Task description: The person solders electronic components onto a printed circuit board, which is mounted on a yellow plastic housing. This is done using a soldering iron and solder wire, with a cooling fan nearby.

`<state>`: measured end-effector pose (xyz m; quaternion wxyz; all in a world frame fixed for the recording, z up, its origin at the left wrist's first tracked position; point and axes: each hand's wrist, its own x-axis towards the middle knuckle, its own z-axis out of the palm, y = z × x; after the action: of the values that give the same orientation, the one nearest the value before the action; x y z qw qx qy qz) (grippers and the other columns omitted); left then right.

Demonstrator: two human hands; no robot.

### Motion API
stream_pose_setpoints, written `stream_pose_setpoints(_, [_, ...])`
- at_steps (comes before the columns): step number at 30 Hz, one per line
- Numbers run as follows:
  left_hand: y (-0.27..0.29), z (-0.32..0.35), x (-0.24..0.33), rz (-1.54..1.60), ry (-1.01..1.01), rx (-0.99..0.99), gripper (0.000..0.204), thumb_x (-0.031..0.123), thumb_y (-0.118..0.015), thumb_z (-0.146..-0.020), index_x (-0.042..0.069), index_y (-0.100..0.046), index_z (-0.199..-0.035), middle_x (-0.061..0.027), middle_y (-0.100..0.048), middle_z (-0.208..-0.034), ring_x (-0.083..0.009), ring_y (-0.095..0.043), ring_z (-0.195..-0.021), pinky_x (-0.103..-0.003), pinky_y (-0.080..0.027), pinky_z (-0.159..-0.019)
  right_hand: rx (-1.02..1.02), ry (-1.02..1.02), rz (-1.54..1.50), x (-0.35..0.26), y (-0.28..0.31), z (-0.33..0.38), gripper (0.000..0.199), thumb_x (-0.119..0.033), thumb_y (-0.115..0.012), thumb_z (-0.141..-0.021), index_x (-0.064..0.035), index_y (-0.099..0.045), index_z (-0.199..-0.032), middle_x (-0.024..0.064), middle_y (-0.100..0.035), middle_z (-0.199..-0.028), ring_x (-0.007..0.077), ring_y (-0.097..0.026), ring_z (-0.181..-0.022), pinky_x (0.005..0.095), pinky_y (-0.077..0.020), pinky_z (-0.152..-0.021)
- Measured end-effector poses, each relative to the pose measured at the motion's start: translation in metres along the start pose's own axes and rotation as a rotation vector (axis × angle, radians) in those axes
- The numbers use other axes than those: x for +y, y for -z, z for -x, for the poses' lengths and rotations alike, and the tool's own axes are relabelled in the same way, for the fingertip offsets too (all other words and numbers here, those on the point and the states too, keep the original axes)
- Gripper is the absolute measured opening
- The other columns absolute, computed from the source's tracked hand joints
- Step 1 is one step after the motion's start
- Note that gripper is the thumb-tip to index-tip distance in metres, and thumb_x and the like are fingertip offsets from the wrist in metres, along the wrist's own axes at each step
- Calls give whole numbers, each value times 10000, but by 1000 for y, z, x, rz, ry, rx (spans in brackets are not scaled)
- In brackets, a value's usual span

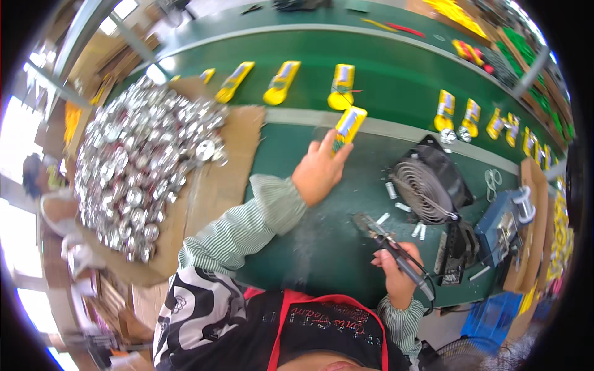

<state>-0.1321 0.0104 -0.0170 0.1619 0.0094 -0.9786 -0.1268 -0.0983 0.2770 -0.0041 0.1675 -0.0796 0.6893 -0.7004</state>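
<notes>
Green bench (pixel 322 247), fan (pixel 427 185) beside hands (pixel 318 170)

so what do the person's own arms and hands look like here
Both arms wear long sleeves of thin green-and-white stripes with buttoned-style cuffs gathered at the wrists. The left hand and right hand are bare, with no gloves, rings or watch visible. Over the upper left arm lies a black-and-white patterned garment, beside a black apron with red trim.
</notes>
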Motion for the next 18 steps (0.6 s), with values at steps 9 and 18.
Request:
stream_pose_setpoints(9, [47, 163, 17, -28, 157, 4, 447, 135, -661, -734, 130, -576, -1174, -184, -423, -1313, -309, -544, -929, -376, -493, -832, -130, 66, 37, -10, -24, 13, 193, -7, -600, -839, 57, -490, -984, 163, -645, -788, 182, -631, -634, 294, -547, -613])
stream_pose_setpoints(18, [137, 272, -87, -872, 917, -387, 109, 135, -584, -768, 112, -628, -865, -66, -612, -851, -251, -633, -761, -362, -522, -594, -166, 80, 49, -12, -33, 24, 194, -3, -596, -845, 46, -478, -991, 164, -641, -788, 185, -627, -626, 297, -546, -611])
